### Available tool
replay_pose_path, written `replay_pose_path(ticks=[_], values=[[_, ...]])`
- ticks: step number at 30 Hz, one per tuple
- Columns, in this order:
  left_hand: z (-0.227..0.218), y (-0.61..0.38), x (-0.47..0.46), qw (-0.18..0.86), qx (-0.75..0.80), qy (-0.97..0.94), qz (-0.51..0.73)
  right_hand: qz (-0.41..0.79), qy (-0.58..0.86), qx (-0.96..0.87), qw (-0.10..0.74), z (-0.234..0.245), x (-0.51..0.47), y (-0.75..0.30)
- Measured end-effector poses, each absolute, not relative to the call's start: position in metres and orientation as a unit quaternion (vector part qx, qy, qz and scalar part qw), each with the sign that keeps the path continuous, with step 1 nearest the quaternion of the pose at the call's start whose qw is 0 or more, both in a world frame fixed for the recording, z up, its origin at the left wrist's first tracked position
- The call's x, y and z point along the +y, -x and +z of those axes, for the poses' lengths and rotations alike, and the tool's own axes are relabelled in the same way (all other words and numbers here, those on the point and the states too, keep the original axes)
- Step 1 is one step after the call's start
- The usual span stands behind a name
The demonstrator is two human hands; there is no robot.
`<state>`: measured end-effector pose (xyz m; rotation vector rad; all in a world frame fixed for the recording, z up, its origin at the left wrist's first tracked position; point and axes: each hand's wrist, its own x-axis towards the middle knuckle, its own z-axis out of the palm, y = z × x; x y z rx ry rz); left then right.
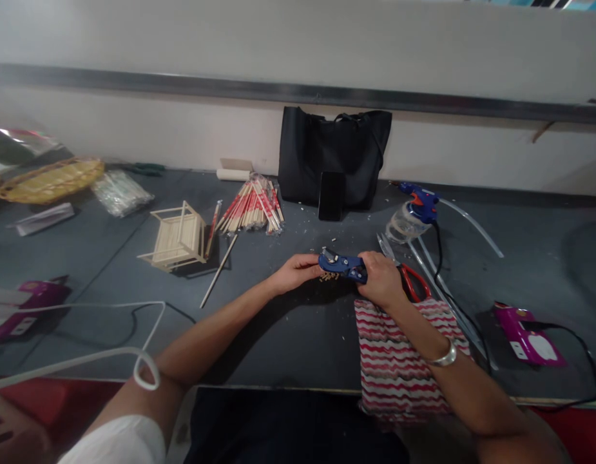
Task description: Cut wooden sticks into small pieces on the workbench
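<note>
My right hand (381, 278) is wrapped round the handles of a blue plier-like cutter (345, 264), held level above the table. At the cutter's jaw end my left hand (296, 272) is closed, its fingertips pinched together; what they hold is too small to make out. Below the jaws lies a little pile of short cut stick pieces (329, 276), and tiny pale scraps are strewn around. Just right of my right hand are red-handled scissors (413, 280). A striped red and white cloth (399, 361) lies under my right forearm.
Wrapped chopsticks (252, 205) lie fanned behind my left hand, near a small stick-built frame (179, 238) and a loose stick (219, 270). A black bag (305, 154) with a phone (331, 196) stands behind. A blue glue gun (423, 201) with a cord is at right, near a purple device (527, 335).
</note>
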<state>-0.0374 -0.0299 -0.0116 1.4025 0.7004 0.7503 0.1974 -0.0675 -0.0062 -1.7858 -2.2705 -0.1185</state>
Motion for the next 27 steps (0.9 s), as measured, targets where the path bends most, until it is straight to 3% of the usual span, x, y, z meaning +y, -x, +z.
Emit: replay_pose_path(ticks=[19, 27], values=[[-0.017, 0.032, -0.033, 0.633, 0.277, -0.63, 0.354, -0.017, 0.63, -0.774, 0.056, 0.007, -0.071, -0.192], [-0.009, 0.033, -0.033, 0.675, 0.281, -0.594, 0.335, 0.017, 0.671, -0.741, 0.008, 0.014, -0.074, -0.186]])
